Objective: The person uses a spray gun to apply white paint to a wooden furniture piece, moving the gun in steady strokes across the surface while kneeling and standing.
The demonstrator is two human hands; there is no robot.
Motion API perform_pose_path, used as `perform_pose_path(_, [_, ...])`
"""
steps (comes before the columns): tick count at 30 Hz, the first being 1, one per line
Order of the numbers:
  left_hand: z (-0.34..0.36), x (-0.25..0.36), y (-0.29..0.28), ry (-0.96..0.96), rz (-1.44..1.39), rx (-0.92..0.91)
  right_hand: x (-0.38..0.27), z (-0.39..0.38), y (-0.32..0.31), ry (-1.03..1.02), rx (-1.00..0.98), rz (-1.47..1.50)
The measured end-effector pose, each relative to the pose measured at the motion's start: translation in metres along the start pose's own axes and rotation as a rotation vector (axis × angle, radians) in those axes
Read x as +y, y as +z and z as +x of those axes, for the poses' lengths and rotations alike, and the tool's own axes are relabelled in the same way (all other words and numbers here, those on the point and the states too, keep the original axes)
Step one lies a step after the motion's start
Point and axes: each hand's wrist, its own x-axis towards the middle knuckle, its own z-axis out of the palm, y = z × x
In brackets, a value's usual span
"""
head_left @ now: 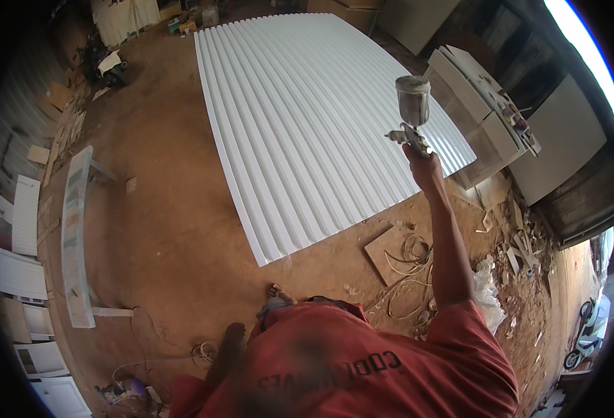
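Observation:
My right arm reaches out, with my right hand wrapped around the grip of a spray gun. A grey, paint-stained metal cup sits upright on top of the gun, and its nozzle points left. Behind and below the gun stretches a large white ribbed panel, its ridges running from near to far. The gun is held over the panel's right part. My left hand hangs low beside my body as a dark, shadowed shape; its fingers do not show clearly.
A coiled hose lies on the dirt floor around a flat board. A narrow bench stands at left, near white panels. Far right are a cluttered white cabinet, wood scraps and plastic sheeting.

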Motion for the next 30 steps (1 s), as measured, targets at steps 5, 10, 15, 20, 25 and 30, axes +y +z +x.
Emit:
perform_pose_path(5, [-0.078, 0.009, 0.032, -0.091, 0.4, -0.044, 0.088, -0.052, -0.033, -0.015, 0.112, -0.007])
perform_pose_path(10, [-0.108, 0.0, 0.018, -0.041, 0.577, -0.086, 0.098, -0.113, -0.051, 0.11, 0.016, -0.017])
perform_pose_path(15, [-0.09, 0.013, -0.024, 0.158, 0.925, -0.157, 0.03, -0.14, -0.029, -0.132, -0.034, 0.155])
perform_pose_path(20, [-0.063, 0.063, -0.067, -0.244, -0.022, 0.123, -0.02, -0.136, 0.003, 0.088, -0.057, -0.007])
perform_pose_path(25, [-0.055, 0.071, -0.117, -0.185, 0.036, 0.044, -0.017, -0.153, 0.018, 0.083, 0.046, -0.065])
perform_pose_path(30, [-0.059, -0.01, -0.188, 0.012, 0.224, -0.071, -0.037, -0.213, 0.023, -0.036, 0.08, -0.049])
